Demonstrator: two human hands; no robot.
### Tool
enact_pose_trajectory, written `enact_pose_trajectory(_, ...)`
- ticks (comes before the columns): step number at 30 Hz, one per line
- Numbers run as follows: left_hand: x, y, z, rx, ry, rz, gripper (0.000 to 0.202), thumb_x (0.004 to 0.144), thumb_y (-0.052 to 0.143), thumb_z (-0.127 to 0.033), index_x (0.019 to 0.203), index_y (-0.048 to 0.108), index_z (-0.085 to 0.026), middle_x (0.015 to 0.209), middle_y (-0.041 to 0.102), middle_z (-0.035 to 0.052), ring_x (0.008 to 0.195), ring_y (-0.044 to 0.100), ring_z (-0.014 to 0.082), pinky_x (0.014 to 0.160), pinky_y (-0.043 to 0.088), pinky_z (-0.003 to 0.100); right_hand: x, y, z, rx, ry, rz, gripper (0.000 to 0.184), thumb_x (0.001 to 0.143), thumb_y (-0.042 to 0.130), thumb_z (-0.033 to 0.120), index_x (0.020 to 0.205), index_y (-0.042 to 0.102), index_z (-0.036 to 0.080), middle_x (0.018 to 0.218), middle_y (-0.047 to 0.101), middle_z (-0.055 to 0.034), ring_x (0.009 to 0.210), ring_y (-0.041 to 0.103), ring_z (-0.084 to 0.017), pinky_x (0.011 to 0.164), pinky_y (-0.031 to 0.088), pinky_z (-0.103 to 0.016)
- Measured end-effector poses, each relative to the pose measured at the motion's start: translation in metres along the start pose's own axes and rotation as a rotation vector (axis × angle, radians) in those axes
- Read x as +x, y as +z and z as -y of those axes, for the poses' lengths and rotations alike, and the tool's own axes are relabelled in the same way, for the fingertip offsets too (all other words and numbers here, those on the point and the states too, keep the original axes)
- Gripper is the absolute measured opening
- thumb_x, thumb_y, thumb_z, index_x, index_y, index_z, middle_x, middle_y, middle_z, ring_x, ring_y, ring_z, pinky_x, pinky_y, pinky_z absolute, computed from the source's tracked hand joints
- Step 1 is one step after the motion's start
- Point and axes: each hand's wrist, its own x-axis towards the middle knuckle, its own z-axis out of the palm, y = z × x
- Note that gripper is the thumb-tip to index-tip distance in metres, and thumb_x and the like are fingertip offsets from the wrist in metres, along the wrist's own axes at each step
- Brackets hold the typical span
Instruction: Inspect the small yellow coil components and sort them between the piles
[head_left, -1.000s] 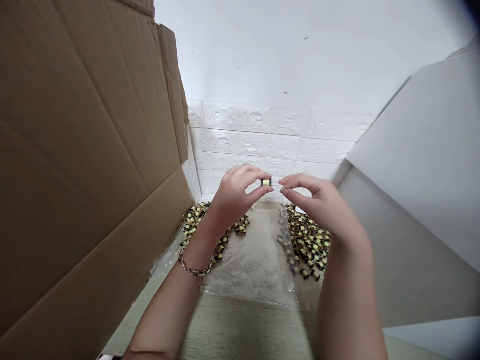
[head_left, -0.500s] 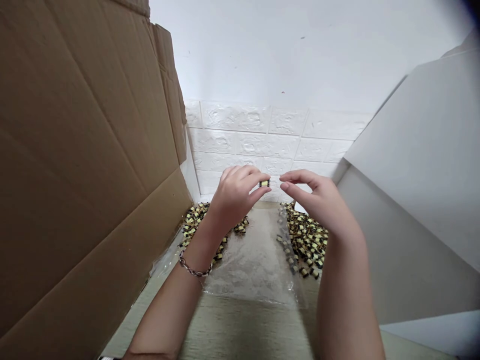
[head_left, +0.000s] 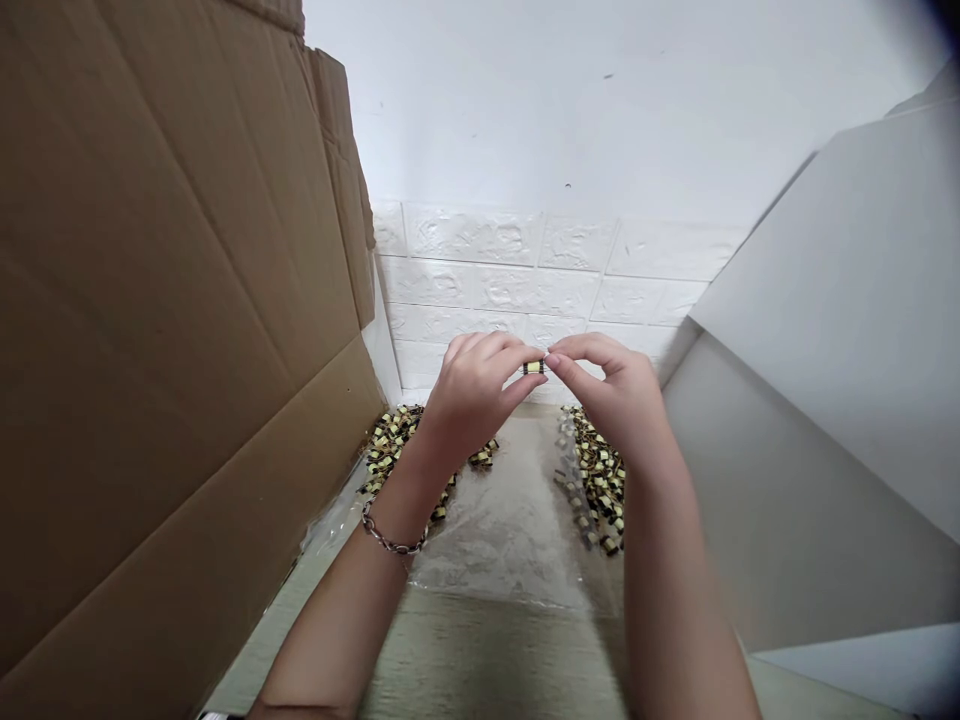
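Between the thumb and index finger of my left hand [head_left: 480, 385] is a small transformer coil [head_left: 533, 368], its middle yellow and its two ends black. My right hand [head_left: 600, 385] pinches at the coil's right end, thumb and index fingertip closed together there. Thin wires or pins seem to stick out at that end, but the fingertips hide them. Both hands are raised over a clear plastic bag [head_left: 510, 540] lying flat on the table. More coils of the same kind lie in a left pile [head_left: 391, 440], partly behind my left forearm, and a right pile [head_left: 600, 475], partly behind my right arm.
A tall brown cardboard panel [head_left: 187, 330] stands along the left side. White panels [head_left: 810, 400] lean on the right. At the back is a white brick-patterned wall [head_left: 480, 240]. The pale green table top [head_left: 480, 650] shows in front of the bag.
My right hand has moved left, from a gap beside the coil to touching its right end, and its fingertips have closed. My left hand still holds the coil, shifted slightly right.
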Motion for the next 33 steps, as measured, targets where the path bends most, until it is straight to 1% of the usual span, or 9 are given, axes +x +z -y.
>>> enact_pose_trajectory(6,0.000,-0.002,-0.001,0.023,-0.034,0.019,0.015,0.078,0.052,-0.032,0.087,0.057,-0.022,0.081,0.059,-0.0024,0.080,0.051,0.0118,0.079,0.033,0.028,0.000,0.005,0.001,-0.133,-0.096,-0.076,0.011,0.076,0.054,0.025,0.070,0.061,0.021,0.078,0.062,0.0002,0.079,0.057,-0.014,0.076,0.041,-0.030)
enact_pose_trajectory(11,0.000,-0.002,0.001,0.032,-0.050,0.047,0.016,0.079,0.050,-0.033,0.086,0.058,-0.022,0.082,0.060,-0.0019,0.081,0.051,0.0123,0.079,0.032,0.028,0.000,0.006,0.004,-0.160,-0.126,-0.107,0.009,0.076,0.054,0.025,0.071,0.061,0.022,0.083,0.061,-0.0011,0.082,0.057,-0.015,0.077,0.042,-0.030)
enact_pose_trajectory(22,0.000,-0.005,0.000,0.018,-0.062,0.036,0.020,0.081,0.046,-0.035,0.088,0.058,-0.021,0.083,0.061,-0.0014,0.081,0.052,0.0122,0.079,0.032,0.028,-0.004,0.001,0.022,-0.223,-0.124,-0.018,0.007,0.074,0.056,0.024,0.070,0.062,0.024,0.088,0.061,-0.0004,0.084,0.056,-0.016,0.078,0.041,-0.031)
enact_pose_trajectory(26,0.000,-0.005,0.000,0.020,-0.065,0.038,0.017,0.079,0.049,-0.034,0.088,0.058,-0.022,0.084,0.060,-0.0023,0.081,0.051,0.0124,0.079,0.033,0.028,-0.005,0.000,0.024,-0.131,-0.108,-0.063,0.012,0.078,0.051,0.028,0.074,0.061,0.022,0.090,0.060,-0.0017,0.087,0.055,-0.015,0.079,0.041,-0.029)
enact_pose_trajectory(30,0.000,-0.004,0.001,0.024,-0.052,0.009,0.017,0.077,0.053,-0.034,0.088,0.058,-0.022,0.084,0.060,-0.0013,0.081,0.051,0.0130,0.078,0.033,0.028,-0.004,-0.002,0.020,-0.059,-0.046,-0.160,0.021,0.084,0.041,0.031,0.082,0.061,0.022,0.090,0.060,-0.0030,0.091,0.054,-0.016,0.082,0.040,-0.029)
enact_pose_trajectory(31,0.000,-0.004,0.001,0.025,-0.050,0.004,0.017,0.077,0.053,-0.033,0.088,0.058,-0.022,0.084,0.060,-0.0010,0.082,0.051,0.0130,0.078,0.033,0.028,-0.004,-0.003,0.017,-0.055,-0.026,-0.168,0.022,0.084,0.041,0.031,0.083,0.060,0.022,0.090,0.061,-0.0030,0.092,0.054,-0.016,0.082,0.040,-0.030)
enact_pose_trajectory(33,0.000,-0.004,0.001,0.027,-0.044,0.000,0.017,0.077,0.053,-0.033,0.088,0.058,-0.022,0.084,0.060,-0.0009,0.082,0.051,0.0131,0.078,0.034,0.029,-0.003,-0.005,0.012,-0.057,0.013,-0.138,0.021,0.083,0.042,0.031,0.083,0.061,0.022,0.091,0.061,-0.0029,0.092,0.054,-0.016,0.083,0.040,-0.031)
